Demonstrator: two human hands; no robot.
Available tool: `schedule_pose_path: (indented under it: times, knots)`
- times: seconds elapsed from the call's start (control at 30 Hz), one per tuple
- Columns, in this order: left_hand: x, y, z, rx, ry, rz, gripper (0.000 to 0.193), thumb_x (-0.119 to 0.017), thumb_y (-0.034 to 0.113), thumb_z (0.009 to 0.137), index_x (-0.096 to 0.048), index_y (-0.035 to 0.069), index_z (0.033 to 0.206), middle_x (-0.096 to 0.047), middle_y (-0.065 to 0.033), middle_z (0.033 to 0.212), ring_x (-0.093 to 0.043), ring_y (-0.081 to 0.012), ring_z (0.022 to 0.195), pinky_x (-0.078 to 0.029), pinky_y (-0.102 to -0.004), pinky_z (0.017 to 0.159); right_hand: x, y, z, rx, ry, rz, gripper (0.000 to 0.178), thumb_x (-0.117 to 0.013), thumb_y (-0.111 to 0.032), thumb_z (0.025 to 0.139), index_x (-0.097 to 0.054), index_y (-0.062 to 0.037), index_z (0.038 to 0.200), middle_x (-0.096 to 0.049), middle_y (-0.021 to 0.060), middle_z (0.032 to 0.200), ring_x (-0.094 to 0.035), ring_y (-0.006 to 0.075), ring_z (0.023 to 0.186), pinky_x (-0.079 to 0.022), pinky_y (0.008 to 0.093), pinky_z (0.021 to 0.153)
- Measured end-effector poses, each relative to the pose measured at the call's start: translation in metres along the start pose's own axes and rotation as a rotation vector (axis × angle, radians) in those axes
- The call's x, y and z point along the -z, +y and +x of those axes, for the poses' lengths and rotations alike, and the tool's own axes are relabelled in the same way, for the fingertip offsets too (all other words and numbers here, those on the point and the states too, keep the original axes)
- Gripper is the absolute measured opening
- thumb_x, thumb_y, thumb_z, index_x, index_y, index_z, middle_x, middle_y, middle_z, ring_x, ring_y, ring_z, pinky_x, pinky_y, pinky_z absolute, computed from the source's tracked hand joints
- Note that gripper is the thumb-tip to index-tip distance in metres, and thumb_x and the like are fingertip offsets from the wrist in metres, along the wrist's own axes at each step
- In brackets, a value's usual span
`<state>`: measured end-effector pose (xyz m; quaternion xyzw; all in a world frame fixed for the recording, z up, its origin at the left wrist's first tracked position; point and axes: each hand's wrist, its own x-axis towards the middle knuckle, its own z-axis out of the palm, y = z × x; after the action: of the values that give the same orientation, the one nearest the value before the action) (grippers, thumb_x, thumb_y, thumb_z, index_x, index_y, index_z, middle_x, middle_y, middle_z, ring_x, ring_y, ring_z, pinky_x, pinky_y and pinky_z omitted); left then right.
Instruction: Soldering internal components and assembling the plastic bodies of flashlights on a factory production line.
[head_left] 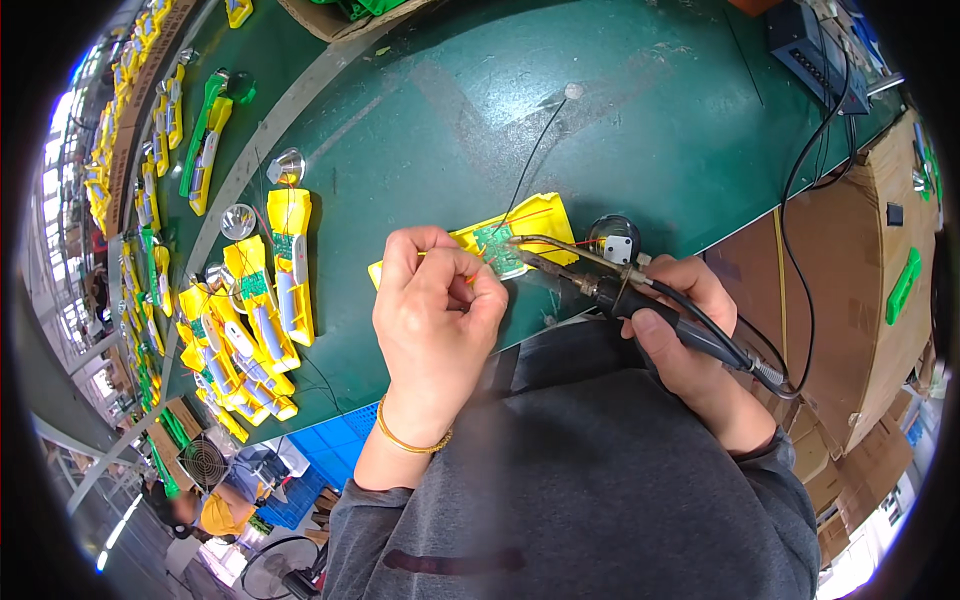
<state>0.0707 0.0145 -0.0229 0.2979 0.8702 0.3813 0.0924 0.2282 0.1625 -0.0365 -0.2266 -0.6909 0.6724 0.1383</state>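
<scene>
On the green bench lies a yellow plastic housing (552,212) with a small green circuit board (490,238) in it. My left hand (440,295) is closed in a pinch at the board's left side, over part of the housing. A thin red-orange bit shows by its fingertips; what they hold is too small to make out. My right hand (700,300) grips a black-handled soldering iron (665,318), with a thin metal tube fixed alongside. Its tip points left at the board. A clear round lens piece with a white square part (618,249) sits right of the housing, beside the iron.
Several yellow housings with boards and batteries (290,265) lie at the left. A green-and-yellow one (205,140) lies farther back. A cardboard box (350,22) stands at the far edge, a blue soldering station (815,60) at far right. The iron's black cable (785,225) loops along the right.
</scene>
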Motion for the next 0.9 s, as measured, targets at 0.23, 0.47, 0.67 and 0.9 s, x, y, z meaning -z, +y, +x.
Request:
schedule_pose_path:
  times: [0.23,0.47,0.67,0.9]
  knots:
    - [-0.001,0.003,0.002,0.005,0.002,-0.005,0.008,-0.062,-0.007,0.07,-0.056,-0.003,0.072,-0.054,-0.0077,0.087,-0.054,-0.0073,0.057,-0.047,-0.0182,0.048,0.001,-0.003,0.004,0.06,-0.037,-0.087,0.02,-0.064,-0.01,0.08,-0.05,0.0012,0.089,-0.057,0.0098,0.08,-0.055,0.0104,0.063,-0.043,0.0226,0.06]
    - [-0.001,0.002,0.003,-0.016,-0.006,0.007,0.008,-0.061,-0.008,0.07,-0.056,-0.003,0.072,-0.054,-0.0081,0.087,-0.054,-0.0076,0.057,-0.047,-0.0183,0.048,-0.001,-0.003,0.002,0.036,0.012,-0.027,0.019,-0.064,-0.009,0.079,-0.05,0.0009,0.087,-0.057,0.0094,0.079,-0.055,0.0108,0.062,-0.043,0.0227,0.059]
    - [-0.001,0.002,0.003,-0.019,-0.01,-0.002,0.008,-0.061,-0.008,0.07,-0.055,-0.003,0.071,-0.054,-0.0084,0.087,-0.054,-0.0076,0.057,-0.046,-0.0184,0.048,0.002,-0.008,0.007,0.058,-0.055,-0.139,0.02,-0.064,-0.011,0.08,-0.05,0.0007,0.088,-0.057,0.0096,0.079,-0.056,0.0116,0.062,-0.044,0.023,0.059]
    - [-0.001,0.003,0.004,-0.031,-0.008,0.005,0.008,-0.061,-0.008,0.069,-0.055,-0.003,0.071,-0.053,-0.0081,0.086,-0.052,-0.0074,0.056,-0.045,-0.0185,0.048,0.004,-0.002,0.0,-0.006,0.028,0.048,0.025,-0.063,-0.018,0.082,-0.047,-0.0004,0.09,-0.055,0.0108,0.081,-0.057,0.0142,0.067,-0.047,0.025,0.06]
